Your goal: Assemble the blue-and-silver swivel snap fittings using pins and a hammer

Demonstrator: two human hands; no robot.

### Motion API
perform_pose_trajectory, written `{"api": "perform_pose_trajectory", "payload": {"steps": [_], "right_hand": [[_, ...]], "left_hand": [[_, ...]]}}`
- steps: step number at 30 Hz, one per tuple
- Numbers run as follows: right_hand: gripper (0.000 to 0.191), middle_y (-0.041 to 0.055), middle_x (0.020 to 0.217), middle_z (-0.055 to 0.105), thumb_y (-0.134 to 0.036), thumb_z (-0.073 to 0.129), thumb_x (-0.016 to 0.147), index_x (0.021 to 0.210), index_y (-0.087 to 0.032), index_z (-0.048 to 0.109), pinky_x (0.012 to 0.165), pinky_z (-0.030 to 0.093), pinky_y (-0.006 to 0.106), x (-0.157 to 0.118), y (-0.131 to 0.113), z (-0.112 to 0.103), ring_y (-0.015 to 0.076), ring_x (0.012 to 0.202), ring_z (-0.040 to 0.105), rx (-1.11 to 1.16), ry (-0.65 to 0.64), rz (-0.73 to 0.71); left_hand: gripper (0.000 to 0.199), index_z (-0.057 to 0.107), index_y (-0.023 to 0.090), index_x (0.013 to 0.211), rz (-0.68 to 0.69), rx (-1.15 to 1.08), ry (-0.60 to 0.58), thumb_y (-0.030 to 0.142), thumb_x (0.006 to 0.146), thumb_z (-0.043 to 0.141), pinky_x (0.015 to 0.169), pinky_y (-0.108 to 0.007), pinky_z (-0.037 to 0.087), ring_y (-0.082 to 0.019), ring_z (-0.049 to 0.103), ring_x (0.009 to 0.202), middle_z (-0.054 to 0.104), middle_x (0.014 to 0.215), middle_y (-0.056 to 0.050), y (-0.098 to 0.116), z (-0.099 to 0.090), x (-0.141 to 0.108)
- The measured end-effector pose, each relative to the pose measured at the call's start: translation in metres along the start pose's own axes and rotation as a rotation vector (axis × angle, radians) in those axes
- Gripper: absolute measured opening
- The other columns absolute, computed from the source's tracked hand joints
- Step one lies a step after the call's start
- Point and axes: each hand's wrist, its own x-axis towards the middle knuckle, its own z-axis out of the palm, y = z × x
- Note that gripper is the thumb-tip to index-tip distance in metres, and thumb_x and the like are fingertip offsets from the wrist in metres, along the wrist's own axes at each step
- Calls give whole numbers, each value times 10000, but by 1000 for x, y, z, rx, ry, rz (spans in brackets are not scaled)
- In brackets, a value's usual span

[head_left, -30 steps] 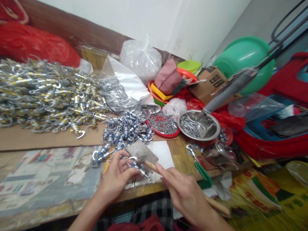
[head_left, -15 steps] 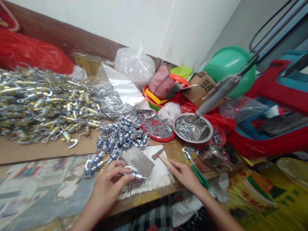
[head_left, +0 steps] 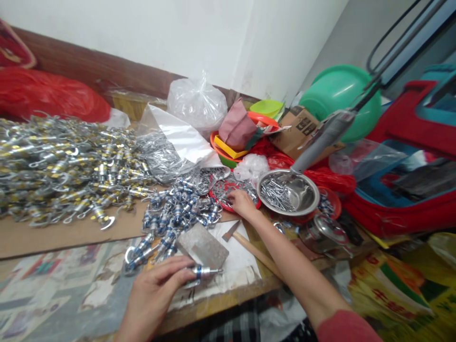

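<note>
My left hand (head_left: 162,289) grips a silver metal hook fitting (head_left: 204,271) with a blue band, its thin tip pointing right, in front of a grey metal block (head_left: 203,245). My right hand (head_left: 242,202) reaches down into a red plate (head_left: 225,207) of small metal pieces, its fingers closed together; whatever they pinch is too small to make out. Under my right forearm lies a hammer (head_left: 257,253) with a wooden handle, partly on white paper. A pile of blue-banded hook fittings (head_left: 178,209) is just behind the block.
A large heap of yellow-banded fittings (head_left: 64,166) covers the cardboard at left. A steel bowl (head_left: 309,195) of metal pins stands right of the plate, below a grey-handled tool (head_left: 320,140). Behind are a clear plastic bag (head_left: 197,102), a cardboard box (head_left: 295,130) and a green basin (head_left: 342,102).
My right hand has let go of the hammer, now lying on the table, and moved up and left into the red plate. My left hand keeps the fitting, slightly lower.
</note>
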Motion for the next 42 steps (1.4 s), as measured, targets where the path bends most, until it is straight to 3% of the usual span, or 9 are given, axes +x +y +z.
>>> {"api": "perform_pose_trajectory", "payload": {"steps": [6,10,15,22,31,35,38,40,42], "right_hand": [[240,109,896,656,-126,448,822,944,-96,651,697,478,260,-28,-2,-16,154,752,623,233,115,103],[199,26,687,664,-249,507,816,838,-130,665,547,479,208,-80,-51,-20,117,590,607,456,68,78],[76,9,682,616,-145,632,707,679,-162,701,654,448,208,-132,-102,-18,117,696,578,896,67,-56],[78,2,696,567,-168,644,710,702,-192,718,668,413,209,-144,-108,-14,111,701,547,1044,51,-22],[105,4,708,544,-248,637,723,662,-179,690,641,427,206,-147,-112,-7,111,701,532,1126,10,64],[134,34,786,582,-264,626,747,829,-167,670,664,474,218,-153,-106,-10,128,746,567,921,120,-157],[239,78,886,609,-152,594,766,1006,-145,601,721,495,244,-158,-98,-14,151,834,577,595,290,-530],[214,103,889,625,-89,482,819,998,-109,597,748,498,265,-159,-94,-17,170,882,576,390,330,-776],[227,122,890,636,-77,411,846,966,-70,604,771,499,280,-158,-92,-19,192,922,572,269,330,-898]], "left_hand": [[87,741,327,634,27,21,11,337,579,674,858,-431,472,-302,652,859,746,790,-30,6,5,-2],[120,738,343,690,157,31,70,285,604,680,802,-351,516,-261,673,809,746,782,-3,9,13,-7],[329,689,312,928,418,74,199,196,620,692,682,-257,553,-187,689,661,745,812,14,6,16,-13],[298,662,191,1004,604,229,221,200,708,637,687,-225,551,-160,694,669,742,858,-40,1,9,-13],[225,708,252,902,497,157,161,211,696,629,710,-239,540,-179,689,727,742,842,-21,8,11,-12],[96,738,285,687,246,33,113,297,653,649,696,-258,537,-196,684,715,745,750,-3,14,7,-9],[144,725,251,657,71,-30,62,370,638,647,661,-266,532,-201,673,682,738,724,-14,21,3,-6],[177,707,232,650,79,-26,1,385,659,619,623,-258,521,-192,655,649,723,704,-15,25,3,-5],[179,692,228,645,133,18,-26,379,677,600,632,-255,508,-187,642,664,709,705,-13,29,3,-6]]}}
